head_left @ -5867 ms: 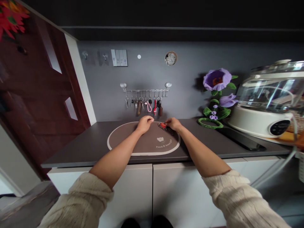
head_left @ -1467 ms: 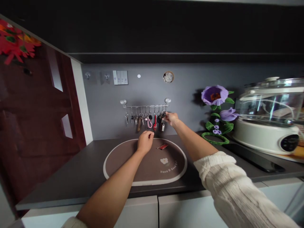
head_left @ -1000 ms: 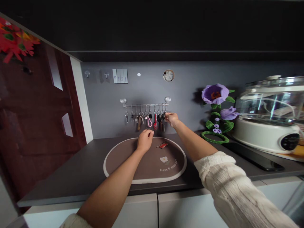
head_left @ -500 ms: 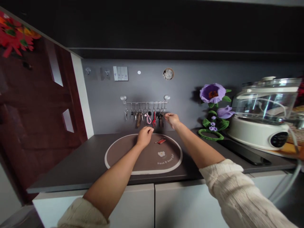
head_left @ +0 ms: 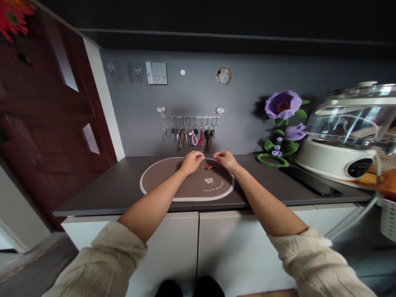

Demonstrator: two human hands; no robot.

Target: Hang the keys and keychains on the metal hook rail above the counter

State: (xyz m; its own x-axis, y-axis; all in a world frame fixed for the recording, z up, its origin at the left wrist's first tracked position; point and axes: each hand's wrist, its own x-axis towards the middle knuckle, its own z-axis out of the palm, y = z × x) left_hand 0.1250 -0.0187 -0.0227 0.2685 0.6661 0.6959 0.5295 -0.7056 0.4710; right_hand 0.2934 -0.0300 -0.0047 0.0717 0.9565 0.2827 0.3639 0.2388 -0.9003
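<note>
My left hand (head_left: 193, 161) hovers over the back of the brown oval mat (head_left: 167, 177), fingertips pinched together. Facing it a short gap away, my right hand (head_left: 226, 159) is also pinched. A small dark metallic bit shows by the right fingertips, too small to name; what the left fingers hold, if anything, is hidden. On the mat between and just below the hands lies a small red tag-like item (head_left: 209, 167) with a thin metal part. Behind them, several bunches of keys (head_left: 182, 134) hang from a clear hook rail (head_left: 192, 117) on the grey wall.
To the right stand a purple knitted flower (head_left: 283, 105) with a green ring base, a black phone-like slab (head_left: 312, 181) and a white appliance with a clear top (head_left: 335, 159). A dark cabinet (head_left: 198, 20) overhangs the counter. At left is a dark red door (head_left: 46, 136).
My right hand has come down from the right end of the key rail to over the mat. My left hand has moved nearer the red item. The view has tilted downward.
</note>
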